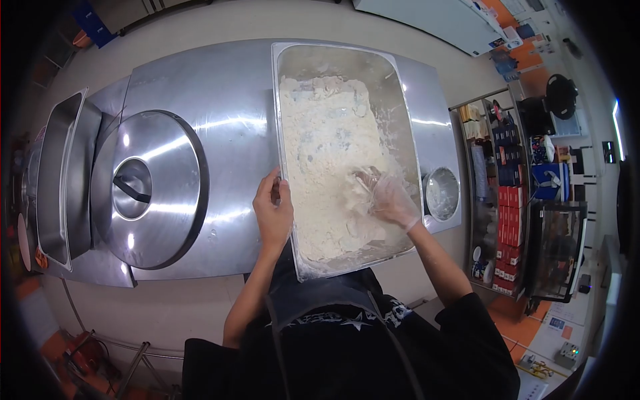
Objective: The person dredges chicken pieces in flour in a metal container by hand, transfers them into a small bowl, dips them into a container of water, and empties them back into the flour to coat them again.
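Note:
A deep rectangular metal pan [408, 133] stands on the steel table, with a thick layer of pale flour [320, 147] in it. My left hand [274, 207] is bare and rests at the pan's left rim, thumb and fingers curled around the edge. My right hand [387, 197], in a clear plastic glove, is inside the pan at the right, its fingers in the flour and closed around a floury piece whose shape is partly hidden. Flour coats the glove's fingertips.
A large round metal lid [157, 150] with a black handle lies on the table [233, 87] at left. Beyond it is a deep steel pan [57, 167]. A round metal bowl [443, 193] sits right of the flour pan. Shelves [510, 200] stand farther right.

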Motion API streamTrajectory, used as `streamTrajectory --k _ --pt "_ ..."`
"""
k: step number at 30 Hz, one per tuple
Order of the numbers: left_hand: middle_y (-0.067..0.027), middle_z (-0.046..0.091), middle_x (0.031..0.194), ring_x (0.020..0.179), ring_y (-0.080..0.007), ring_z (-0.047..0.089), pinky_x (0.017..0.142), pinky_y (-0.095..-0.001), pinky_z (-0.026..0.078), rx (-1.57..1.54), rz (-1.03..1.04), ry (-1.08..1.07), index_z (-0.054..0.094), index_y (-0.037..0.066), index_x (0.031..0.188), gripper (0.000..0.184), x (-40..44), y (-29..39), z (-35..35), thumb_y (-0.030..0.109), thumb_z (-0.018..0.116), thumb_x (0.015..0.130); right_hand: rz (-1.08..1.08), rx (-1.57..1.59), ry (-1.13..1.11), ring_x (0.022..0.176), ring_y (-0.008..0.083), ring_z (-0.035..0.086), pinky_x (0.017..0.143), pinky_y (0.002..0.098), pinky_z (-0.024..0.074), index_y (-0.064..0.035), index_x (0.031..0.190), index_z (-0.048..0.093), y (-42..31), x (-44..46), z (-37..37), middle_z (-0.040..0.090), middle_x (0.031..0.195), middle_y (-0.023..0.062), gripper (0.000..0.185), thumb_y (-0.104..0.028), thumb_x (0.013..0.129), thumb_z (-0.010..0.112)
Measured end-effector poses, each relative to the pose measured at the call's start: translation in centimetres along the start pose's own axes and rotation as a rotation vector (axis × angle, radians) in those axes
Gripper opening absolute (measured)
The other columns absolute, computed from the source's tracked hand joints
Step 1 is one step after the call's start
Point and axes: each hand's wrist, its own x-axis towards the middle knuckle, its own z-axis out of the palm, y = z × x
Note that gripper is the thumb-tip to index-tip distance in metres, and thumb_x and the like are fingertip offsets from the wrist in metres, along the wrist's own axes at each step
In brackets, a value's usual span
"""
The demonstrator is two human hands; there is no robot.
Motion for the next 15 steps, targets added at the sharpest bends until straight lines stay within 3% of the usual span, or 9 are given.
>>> streamTrajectory --k 1,4,6,7,9,10,12,13,15 --pt "-0.0103 0.064 0.095 0.078 -0.0131 0.060 0.070 -0.0273 0.050 0.013 0.020 0.017 0.063 -0.007 0.127 0.032 0.1 0.0 0.2 0.005 0.059 0.098 -0.116 0.153 0.066 0.116 0.0298 0.061 0.100 0.0392 0.0495 -0.0137 0.138 0.054 0.1 0.3 -0.9 0.066 0.121 0.0120 0.054 -0.019 0.087 0.071" --pt "-0.0112 0.063 0.095 0.077 -0.0140 0.059 0.069 -0.0279 0.049 0.052 0.058 0.032 0.062 -0.008 0.127 0.031 -0.1 0.4 0.4 0.004 0.058 0.098 -0.149 0.567 -0.081 0.116 0.0259 0.063 0.100 0.0413 0.0515 -0.0117 0.137 0.056 2.2 2.2 -4.1 0.060 0.134 0.0116 0.041 -0.024 0.099 0.057" --pt "-0.0115 0.063 0.094 0.076 -0.0146 0.059 0.068 -0.0284 0.049 0.060 0.077 0.038 0.062 -0.008 0.126 0.031 -0.1 0.5 0.6 0.004 0.057 0.098 0.173 1.271 -0.072 0.120 0.0239 0.061 0.104 0.0366 0.0498 -0.0043 0.135 0.055 8.6 4.9 6.8 0.056 0.138 0.0105 0.038 -0.014 0.098 0.054" --pt "-0.0115 0.062 0.093 0.075 -0.0149 0.059 0.067 -0.0287 0.049 0.058 0.082 0.041 0.063 -0.008 0.126 0.030 -0.1 0.4 0.6 0.003 0.057 0.098 0.210 1.095 0.057 0.118 0.0241 0.061 0.103 0.0354 0.0505 -0.0028 0.134 0.056 9.1 5.5 10.4 0.056 0.138 0.0106 0.037 -0.012 0.099 0.053" --pt "-0.0115 0.061 0.091 0.073 -0.0151 0.058 0.066 -0.0290 0.048 0.082 0.113 0.049 0.063 -0.008 0.125 0.030 -0.1 0.5 0.6 0.003 0.056 0.098 0.144 1.058 0.259 0.111 0.0239 0.062 0.098 0.0319 0.0514 -0.0009 0.132 0.057 8.8 6.1 15.2 0.057 0.135 0.0108 0.035 -0.011 0.099 0.051" --pt "-0.0115 0.061 0.091 0.072 -0.0150 0.057 0.065 -0.0291 0.047 0.107 0.135 0.055 0.063 -0.008 0.125 0.030 -0.1 0.7 0.7 0.002 0.056 0.097 0.041 1.200 0.333 0.106 0.0236 0.063 0.094 0.0296 0.0517 -0.0004 0.131 0.059 7.8 5.2 17.4 0.060 0.130 0.0108 0.035 -0.011 0.099 0.050" --pt "-0.0115 0.060 0.090 0.070 -0.0152 0.055 0.063 -0.0294 0.046 0.121 0.163 0.077 0.063 -0.008 0.124 0.030 -0.2 0.7 0.8 0.001 0.056 0.097 0.036 1.326 0.159 0.102 0.0234 0.065 0.091 0.0306 0.0518 -0.0007 0.130 0.061 7.2 2.7 17.2 0.065 0.125 0.0109 0.036 -0.016 0.098 0.053" --pt "-0.0114 0.060 0.089 0.069 -0.0155 0.054 0.063 -0.0296 0.045 0.112 0.170 0.084 0.063 -0.008 0.124 0.030 -0.2 0.4 0.9 0.001 0.056 0.097 0.143 1.300 -0.080 0.104 0.0234 0.065 0.091 0.0338 0.0515 -0.0015 0.130 0.061 7.7 0.3 14.2 0.067 0.124 0.0111 0.038 -0.020 0.097 0.055" --pt "-0.0114 0.059 0.088 0.068 -0.0160 0.053 0.062 -0.0302 0.045 0.087 0.166 0.091 0.063 -0.007 0.124 0.030 0.1 0.3 1.0 0.001 0.056 0.096 0.257 1.026 -0.195 0.104 0.0233 0.065 0.092 0.0340 0.0513 -0.0005 0.132 0.060 6.8 -1.3 8.3 0.067 0.123 0.0119 0.039 -0.021 0.098 0.054"
